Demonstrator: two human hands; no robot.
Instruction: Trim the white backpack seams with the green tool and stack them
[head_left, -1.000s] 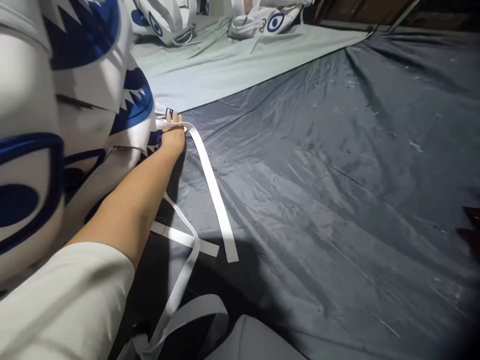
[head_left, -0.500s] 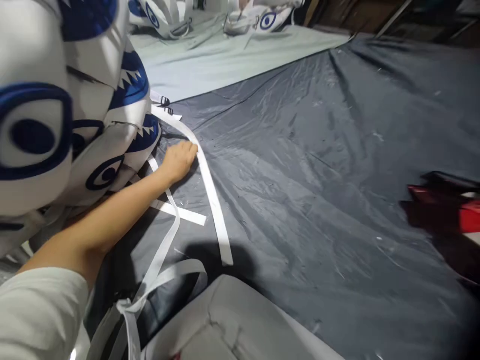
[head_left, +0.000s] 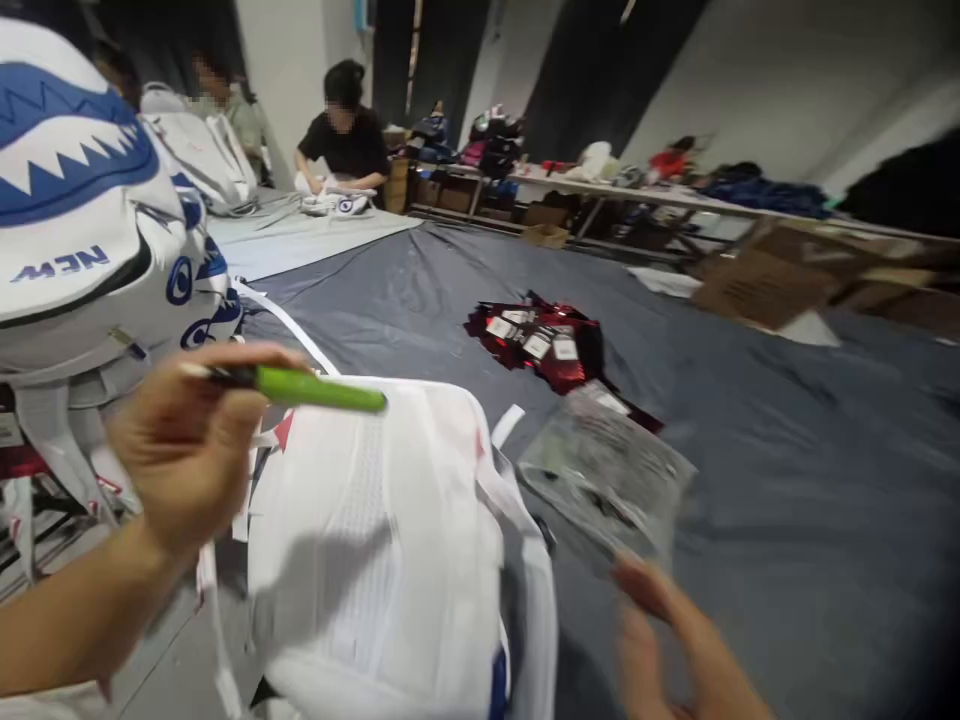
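My left hand (head_left: 184, 450) holds a green pen-like tool (head_left: 315, 388) above a white backpack (head_left: 382, 560) that lies back side up in front of me. My right hand (head_left: 667, 630) is blurred at the lower right, fingers apart, just below a clear plastic packet (head_left: 607, 470); I cannot tell if it touches the packet. A large white bag with a blue shark print (head_left: 82, 200) stands at my left, white straps (head_left: 289, 325) trailing from it onto the dark grey sheet (head_left: 750, 450).
A pile of red packets with white tags (head_left: 544, 340) lies on the sheet ahead. Two seated people (head_left: 345, 130) work with similar bags on a pale sheet (head_left: 300, 235) at the back left. Cardboard boxes (head_left: 765, 285) and cluttered tables (head_left: 645, 185) line the back.
My view has swung up from the floor to the room. My left hand left the white strap and now holds the green tool near me. The white backpack and my right hand came into view.
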